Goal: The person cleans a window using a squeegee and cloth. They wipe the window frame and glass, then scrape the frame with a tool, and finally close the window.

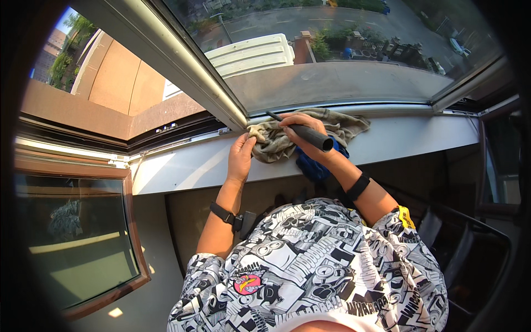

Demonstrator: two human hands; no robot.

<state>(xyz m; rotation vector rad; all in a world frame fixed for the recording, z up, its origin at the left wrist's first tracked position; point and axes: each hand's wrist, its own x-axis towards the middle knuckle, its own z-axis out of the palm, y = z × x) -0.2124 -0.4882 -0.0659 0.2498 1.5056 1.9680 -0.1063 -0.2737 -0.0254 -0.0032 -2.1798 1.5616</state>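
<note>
My right hand is closed around a dark hollow tube, its open round end facing me and its narrow tip pointing to the window frame. Between the thumb and fingers of my left hand is a bunched corner of a beige-grey cloth. The crumpled cloth lies on the white windowsill and stretches behind my right hand along the window frame. Under my right wrist a dark blue cloth hangs over the sill's front edge, partly hidden by the forearm.
An open brown-framed casement swings inward at the left. Beside it is an open window gap with a dark track. The large glass pane stands directly behind the sill. A dark chair is at the lower right.
</note>
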